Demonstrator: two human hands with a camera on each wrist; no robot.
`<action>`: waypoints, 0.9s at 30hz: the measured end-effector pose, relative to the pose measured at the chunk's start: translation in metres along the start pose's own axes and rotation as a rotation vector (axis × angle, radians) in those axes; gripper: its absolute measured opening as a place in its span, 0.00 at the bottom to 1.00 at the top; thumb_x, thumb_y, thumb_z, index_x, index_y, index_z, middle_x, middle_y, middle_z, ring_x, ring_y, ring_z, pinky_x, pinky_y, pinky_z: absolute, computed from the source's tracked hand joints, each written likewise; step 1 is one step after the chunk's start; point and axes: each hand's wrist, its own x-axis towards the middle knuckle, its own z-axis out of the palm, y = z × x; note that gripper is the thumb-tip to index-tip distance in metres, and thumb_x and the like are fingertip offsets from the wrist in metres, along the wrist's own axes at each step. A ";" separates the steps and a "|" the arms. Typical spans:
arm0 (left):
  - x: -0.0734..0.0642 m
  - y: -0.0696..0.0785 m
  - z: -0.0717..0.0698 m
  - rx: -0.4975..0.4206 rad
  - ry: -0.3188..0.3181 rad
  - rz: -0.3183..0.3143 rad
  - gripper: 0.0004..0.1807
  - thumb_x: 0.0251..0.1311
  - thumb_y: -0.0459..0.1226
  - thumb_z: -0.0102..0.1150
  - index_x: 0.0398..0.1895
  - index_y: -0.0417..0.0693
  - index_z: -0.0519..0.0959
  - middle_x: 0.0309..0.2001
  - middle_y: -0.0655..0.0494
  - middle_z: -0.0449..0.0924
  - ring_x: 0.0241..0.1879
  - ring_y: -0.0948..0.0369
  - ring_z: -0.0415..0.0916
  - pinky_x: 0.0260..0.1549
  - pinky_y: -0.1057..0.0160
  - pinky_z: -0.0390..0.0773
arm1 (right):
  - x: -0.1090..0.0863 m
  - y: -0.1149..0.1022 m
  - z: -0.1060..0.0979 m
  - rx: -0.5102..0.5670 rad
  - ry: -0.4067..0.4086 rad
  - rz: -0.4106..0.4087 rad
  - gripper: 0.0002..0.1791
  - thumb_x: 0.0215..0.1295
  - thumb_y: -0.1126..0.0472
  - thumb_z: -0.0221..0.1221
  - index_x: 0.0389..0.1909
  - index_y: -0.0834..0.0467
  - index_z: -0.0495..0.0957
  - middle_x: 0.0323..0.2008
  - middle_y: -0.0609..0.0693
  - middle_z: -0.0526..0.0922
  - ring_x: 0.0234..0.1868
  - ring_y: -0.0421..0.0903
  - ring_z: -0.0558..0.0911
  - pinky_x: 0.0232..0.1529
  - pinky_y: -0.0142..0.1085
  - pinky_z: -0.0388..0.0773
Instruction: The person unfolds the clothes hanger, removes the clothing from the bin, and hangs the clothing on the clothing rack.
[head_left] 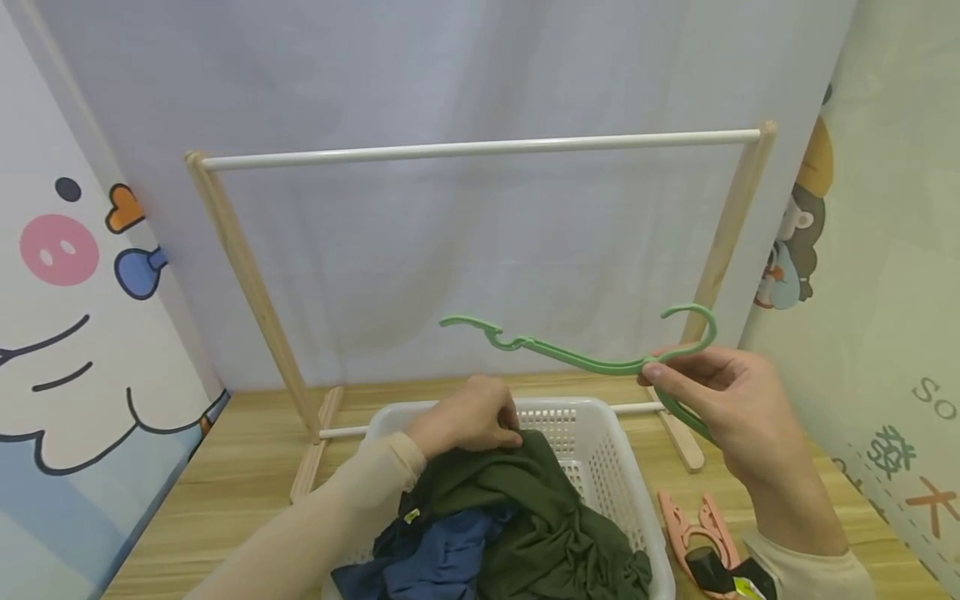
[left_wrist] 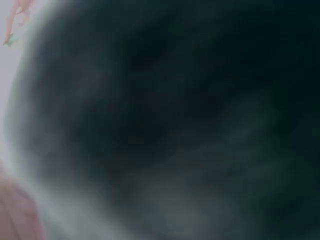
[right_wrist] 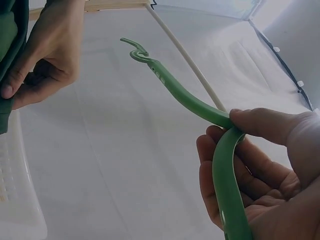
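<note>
My right hand [head_left: 738, 400] holds a green plastic hanger [head_left: 581, 360] near the base of its hook, between thumb and fingers. One arm of the hanger points left; the other runs down along the palm, as the right wrist view shows. Over the basket, my left hand [head_left: 476, 417] pinches the edge of a dark green garment [head_left: 547, 500], its thumb and fingers on the cloth [right_wrist: 6, 117]. Crumpled blue cloth [head_left: 446, 550] lies beside the green garment. Blurred dark cloth [left_wrist: 175, 120] fills most of the left wrist view.
The white plastic basket [head_left: 645, 500] holds the clothes on a wooden table [head_left: 202, 500]. Behind it stands a wooden rack with a white top rail [head_left: 480, 149]. A pink plastic piece shaped like a folded hanger [head_left: 675, 525] lies right of the basket, near my right forearm.
</note>
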 end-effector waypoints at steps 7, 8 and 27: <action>-0.007 -0.002 -0.003 -0.100 0.069 0.029 0.01 0.64 0.34 0.80 0.36 0.46 0.95 0.33 0.58 0.93 0.31 0.69 0.85 0.37 0.71 0.84 | 0.000 0.001 0.001 0.008 -0.004 -0.006 0.08 0.77 0.69 0.70 0.48 0.71 0.90 0.41 0.50 0.95 0.53 0.46 0.89 0.59 0.29 0.84; -0.009 -0.001 -0.005 -0.127 0.077 0.032 0.02 0.65 0.34 0.80 0.37 0.46 0.95 0.33 0.58 0.93 0.31 0.70 0.85 0.37 0.71 0.84 | 0.001 0.001 0.001 0.011 -0.002 -0.010 0.07 0.77 0.70 0.69 0.48 0.71 0.90 0.41 0.50 0.95 0.53 0.46 0.89 0.59 0.29 0.83; -0.048 -0.001 -0.046 -0.546 0.163 -0.044 0.05 0.70 0.39 0.78 0.46 0.52 0.96 0.41 0.61 0.92 0.41 0.57 0.87 0.43 0.56 0.87 | 0.001 0.002 -0.009 0.031 0.034 -0.021 0.07 0.77 0.71 0.68 0.50 0.69 0.90 0.41 0.48 0.95 0.54 0.44 0.88 0.61 0.26 0.80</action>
